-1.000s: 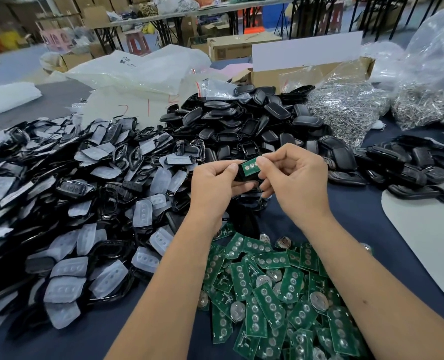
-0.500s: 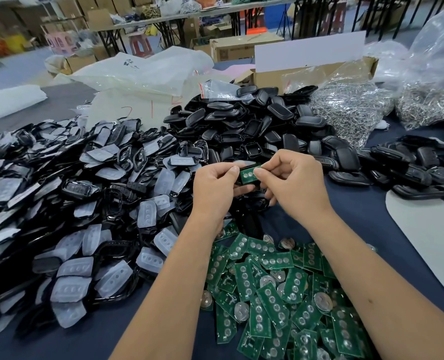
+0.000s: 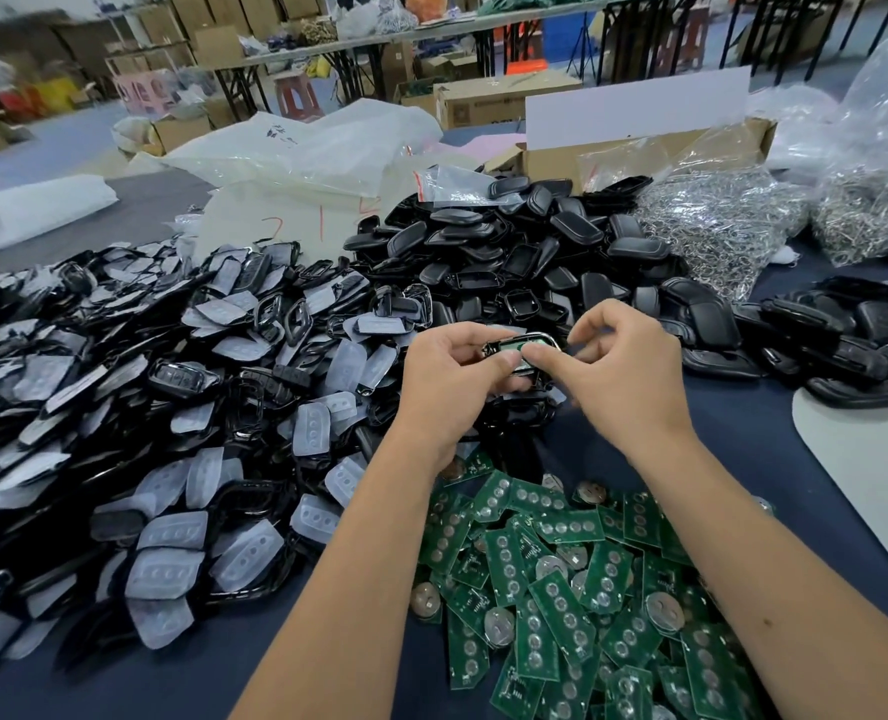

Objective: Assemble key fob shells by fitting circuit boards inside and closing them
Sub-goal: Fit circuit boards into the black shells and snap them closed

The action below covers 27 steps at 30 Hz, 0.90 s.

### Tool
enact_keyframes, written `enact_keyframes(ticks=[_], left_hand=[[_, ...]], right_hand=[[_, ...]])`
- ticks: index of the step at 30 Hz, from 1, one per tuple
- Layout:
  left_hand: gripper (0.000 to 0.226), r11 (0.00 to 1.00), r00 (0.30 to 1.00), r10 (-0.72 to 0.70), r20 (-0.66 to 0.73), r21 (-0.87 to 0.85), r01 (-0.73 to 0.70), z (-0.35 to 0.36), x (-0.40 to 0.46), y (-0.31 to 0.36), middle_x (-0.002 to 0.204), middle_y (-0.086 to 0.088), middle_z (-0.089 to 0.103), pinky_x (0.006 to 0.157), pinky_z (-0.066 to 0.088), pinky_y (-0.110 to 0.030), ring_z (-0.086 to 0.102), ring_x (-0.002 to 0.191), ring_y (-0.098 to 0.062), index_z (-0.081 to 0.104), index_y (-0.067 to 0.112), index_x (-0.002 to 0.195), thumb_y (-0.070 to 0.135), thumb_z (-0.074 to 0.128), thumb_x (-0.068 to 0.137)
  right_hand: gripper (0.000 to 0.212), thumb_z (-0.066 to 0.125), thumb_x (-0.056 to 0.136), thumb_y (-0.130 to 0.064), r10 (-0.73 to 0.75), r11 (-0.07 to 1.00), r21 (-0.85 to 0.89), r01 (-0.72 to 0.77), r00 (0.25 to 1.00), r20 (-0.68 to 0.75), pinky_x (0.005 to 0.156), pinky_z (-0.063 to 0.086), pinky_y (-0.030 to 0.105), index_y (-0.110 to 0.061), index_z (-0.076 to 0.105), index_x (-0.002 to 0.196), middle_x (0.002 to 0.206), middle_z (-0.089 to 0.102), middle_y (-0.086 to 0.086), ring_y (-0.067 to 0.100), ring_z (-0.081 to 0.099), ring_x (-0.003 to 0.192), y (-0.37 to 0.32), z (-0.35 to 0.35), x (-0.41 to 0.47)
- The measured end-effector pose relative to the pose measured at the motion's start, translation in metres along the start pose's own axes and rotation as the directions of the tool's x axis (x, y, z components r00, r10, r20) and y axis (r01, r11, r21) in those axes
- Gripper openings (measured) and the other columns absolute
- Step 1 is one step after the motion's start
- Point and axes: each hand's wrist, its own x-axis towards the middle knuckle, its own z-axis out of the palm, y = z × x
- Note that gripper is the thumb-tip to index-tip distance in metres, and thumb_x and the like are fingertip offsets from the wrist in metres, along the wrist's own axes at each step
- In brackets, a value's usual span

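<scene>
Landmark: the fob shell (image 3: 522, 348) held mid-air, centre of view; all places taken from it.
Left hand (image 3: 449, 379): grips the shell from its left side, fingers curled under, thumb laid across the near edge.
Right hand (image 3: 624, 371): thumb tip presses on the shell's right end; the other fingers loosely curled above and apart, holding nothing I can make out.
Circuit board (image 3: 509, 346): green shows inside the shell's chrome rim, so it looks seated or nearly so. Whether fully home, cannot tell.
Step in hand: likely pressing the board down; no back cover on this shell yet.
Left to do: closing this one, then a great deal more, judging by the stock.
Loose boards (image 3: 561, 589): green heap nearer than the shell, coin cells mixed in.
Front frames with pale button pads (image 3: 172, 407): wide heap left of the shell.
Black back covers (image 3: 525, 252): mound beyond the shell, running off to its right.
Bags of metal bits (image 3: 717, 220): beyond the shell, to the right.
Surface: dark blue cloth table (image 3: 743, 459); pale board on its right edge.
Room: warehouse floor behind, cartons, folding tables, stools.
</scene>
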Motion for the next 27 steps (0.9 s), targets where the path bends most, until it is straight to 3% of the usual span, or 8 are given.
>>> enact_keyframes(ticks=[5, 8, 14, 16, 18, 20, 24, 27], left_hand=[[0.018, 1.000, 1.000, 0.011, -0.002, 0.002, -0.011, -0.006, 0.004, 0.002, 0.090, -0.012, 0.079, 0.067, 0.060, -0.026, 0.074, 0.070, -0.024, 0.078, 0.011, 0.097, -0.005, 0.071, 0.091], [0.016, 0.998, 0.999, -0.017, -0.046, -0.064, 0.014, -0.007, 0.006, 0.003, 0.088, -0.010, 0.078, 0.068, 0.058, -0.026, 0.069, 0.068, -0.020, 0.077, 0.009, 0.097, -0.004, 0.071, 0.091], [0.013, 0.954, 0.909, -0.039, -0.416, -0.287, -0.091, -0.015, 0.013, 0.012, 0.066, 0.004, 0.065, 0.057, 0.051, -0.019, 0.059, 0.055, -0.008, 0.069, 0.013, 0.088, 0.001, 0.075, 0.090], [0.017, 0.971, 0.798, 0.027, -0.602, -0.173, -0.163, -0.029, 0.017, 0.015, 0.064, 0.007, 0.065, 0.058, 0.051, -0.020, 0.058, 0.056, -0.006, 0.072, 0.021, 0.086, 0.005, 0.075, 0.091], [0.021, 0.983, 0.664, 0.084, -0.743, -0.048, -0.178, -0.046, 0.021, 0.014, 0.063, 0.010, 0.064, 0.063, 0.050, -0.025, 0.057, 0.058, -0.008, 0.072, 0.027, 0.081, 0.010, 0.075, 0.091], [0.017, 0.987, 0.569, 0.089, -0.817, -0.004, -0.161, -0.061, 0.022, 0.012, 0.055, 0.015, 0.056, 0.066, 0.048, -0.027, 0.052, 0.054, -0.006, 0.075, 0.026, 0.081, 0.013, 0.074, 0.092], [0.013, 0.988, 0.518, 0.081, -0.852, -0.001, -0.157, -0.076, 0.026, 0.011, 0.054, 0.019, 0.054, 0.066, 0.047, -0.025, 0.049, 0.054, -0.002, 0.076, 0.022, 0.084, 0.012, 0.073, 0.092], [0.008, 0.986, 0.536, 0.118, -0.836, 0.033, -0.165, -0.075, 0.027, 0.010, 0.048, 0.022, 0.051, 0.063, 0.044, -0.022, 0.048, 0.051, 0.001, 0.078, 0.014, 0.086, 0.014, 0.072, 0.092]], right_hand=[[0.006, 0.083, 0.089, -0.024, -0.044, 0.958, 0.285, -0.024, 0.972, 0.229, 0.049, 0.051, 0.028, -0.024, 0.078, 0.089, 0.076, 0.075, 0.001, 0.015, 0.068, 0.059, 0.001, 0.001, 0.004], [0.012, 0.078, 0.091, -0.005, -0.029, 0.897, 0.434, -0.091, 0.965, 0.262, 0.052, 0.055, 0.026, -0.017, 0.079, 0.088, 0.074, 0.076, 0.009, 0.017, 0.070, 0.059, -0.004, 0.007, 0.005], [0.005, 0.077, 0.093, -0.010, -0.081, 0.875, 0.482, -0.055, 0.963, 0.257, 0.053, 0.056, 0.026, -0.008, 0.076, 0.089, 0.069, 0.075, 0.009, 0.017, 0.070, 0.056, -0.042, 0.046, 0.023], [0.010, 0.077, 0.095, -0.021, -0.156, 0.918, 0.393, 0.042, 0.952, 0.262, 0.054, 0.057, 0.028, -0.011, 0.078, 0.094, 0.075, 0.076, 0.003, 0.013, 0.071, 0.065, -0.056, 0.064, 0.029], [0.016, 0.076, 0.094, -0.025, -0.308, 0.951, 0.079, 0.298, 0.906, 0.291, 0.075, 0.059, 0.033, -0.015, 0.079, 0.106, 0.094, 0.077, -0.001, 0.013, 0.071, 0.085, -0.063, 0.081, 0.036], [0.028, 0.071, 0.097, -0.024, -0.438, 0.820, -0.195, 0.538, 0.809, 0.391, 0.098, 0.045, 0.033, -0.015, 0.074, 0.123, 0.115, 0.072, 0.004, 0.022, 0.062, 0.107, -0.071, 0.097, 0.040], [0.028, 0.062, 0.104, -0.023, -0.509, 0.551, -0.350, 0.757, 0.638, 0.578, 0.103, 0.039, 0.034, -0.018, 0.066, 0.131, 0.129, 0.061, 0.005, 0.025, 0.050, 0.117, -0.080, 0.123, 0.046], [0.026, 0.060, 0.101, -0.009, -0.469, 0.548, -0.371, 0.749, 0.643, 0.606, 0.095, 0.050, 0.034, -0.020, 0.068, 0.124, 0.124, 0.060, 0.000, 0.022, 0.047, 0.116, -0.078, 0.128, 0.047]])
